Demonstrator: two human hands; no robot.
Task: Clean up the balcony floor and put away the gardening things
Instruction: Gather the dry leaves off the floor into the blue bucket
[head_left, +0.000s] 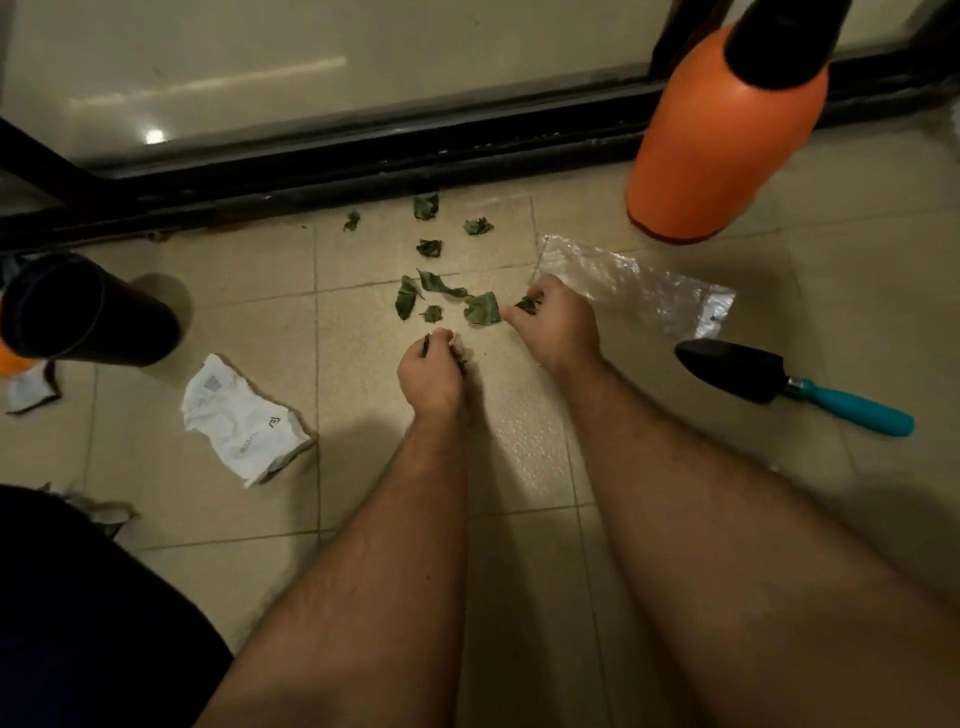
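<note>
Leaves (482, 307) are scattered on the floor just ahead of both hands; bits are pinched in the left hand (431, 371) and right hand (558, 325). Probably light and crumbly, best pinched gently by edges.

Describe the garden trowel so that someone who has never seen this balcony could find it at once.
Start at the tall orange plastic bottle standing by the black sliding-door track. Below it, toward the person, a clear plastic bag lies flat on the beige tiles; just past that lies the trowel. It is the only tool there: a black pointed scoop with a teal handle.
</note>
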